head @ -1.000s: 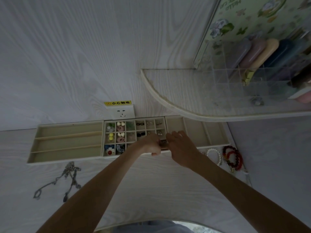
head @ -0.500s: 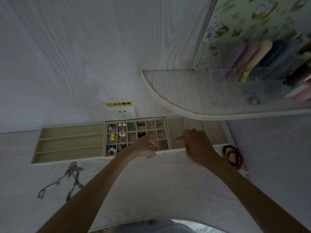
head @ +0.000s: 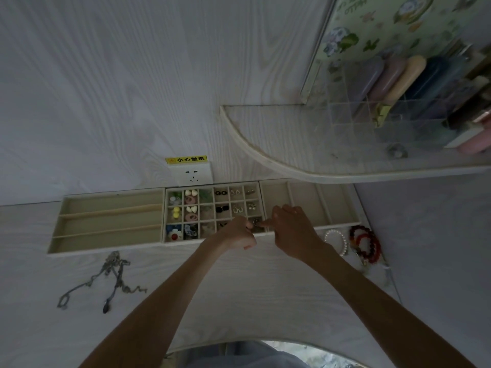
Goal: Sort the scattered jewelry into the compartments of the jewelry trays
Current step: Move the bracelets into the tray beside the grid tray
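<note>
Over the front right corner cell of the middle tray (head: 213,238): left hand (head: 237,234) and right hand (head: 291,228) meeting, almost touching. Left fingers curling in, thumb and forefinger pinching a small dark earring (head: 255,222) at the cell's edge; piece too small to make out shape, looking grey, metallic. Right forefinger pointing left, tip touching or just beside the same earring, other fingers loosely bent, holding nothing.

Sitting in a row against the wall, three beige trays. Left tray (head: 61,226), three long slots. Right tray (head: 345,223), a few wide slots. Middle tray, a grid of small cells: coloured studs on its left side, among them yellow balls (head: 176,212), pink ovals (head: 190,200), white hearts (head: 191,192), a blue-and-white flower with red centre (head: 174,232); black pairs (head: 222,208) and small silver pairs (head: 237,209) on its right side.

Lying on the table (head: 239,293) in front of the left tray, a tangle of silver necklaces (head: 111,277), well apart from both hands. Lying just beside the right wrist, near the right tray's front edge, a white pearl bracelet (head: 342,241) and red bead bracelets (head: 368,241), touching each other.

Behind the middle tray, a white wall socket (head: 191,176) with a yellow label above.
</note>
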